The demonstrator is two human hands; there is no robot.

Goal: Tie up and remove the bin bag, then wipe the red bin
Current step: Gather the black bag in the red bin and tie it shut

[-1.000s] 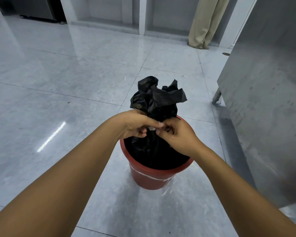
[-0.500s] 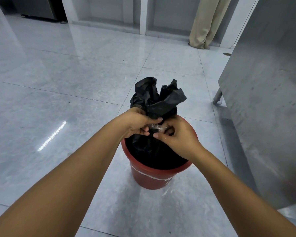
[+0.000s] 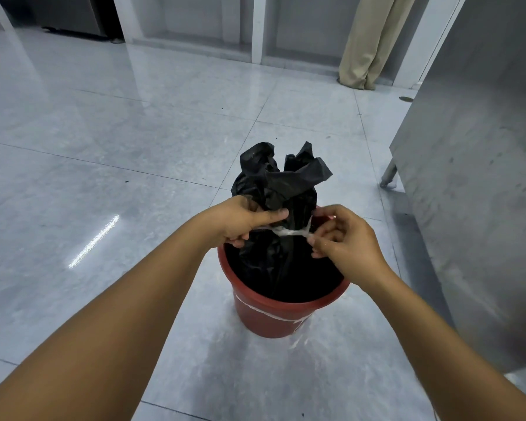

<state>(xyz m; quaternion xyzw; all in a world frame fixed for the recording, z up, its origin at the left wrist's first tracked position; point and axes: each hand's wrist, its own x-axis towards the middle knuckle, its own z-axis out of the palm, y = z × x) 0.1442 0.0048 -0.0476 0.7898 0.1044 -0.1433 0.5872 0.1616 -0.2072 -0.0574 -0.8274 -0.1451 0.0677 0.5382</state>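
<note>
Looking down from the head camera, we see the red bin (image 3: pixel 274 314) standing on the tiled floor (image 3: pixel 104 177) beside a steel cabinet (image 3: pixel 474 177), the black bin bag (image 3: pixel 274 183) gathered up out of it. Our left hand (image 3: pixel 243 221) has its fingers clamped on the bag's neck and one end of a whitish tie (image 3: pixel 289 232). Our right hand (image 3: pixel 342 235) pinches the other end, the tie stretched across the neck between them.

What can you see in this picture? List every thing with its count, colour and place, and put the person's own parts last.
bin: one, red, on the floor in the middle.
bin bag: one, black, inside the bin, top gathered above the rim.
string: one, whitish, around the bag's neck.
cabinet: one, grey metal, right side.
curtain: one, beige, far wall.
floor: grey glossy tiles.
left hand: pinching one string end.
right hand: pinching the other end.
</note>
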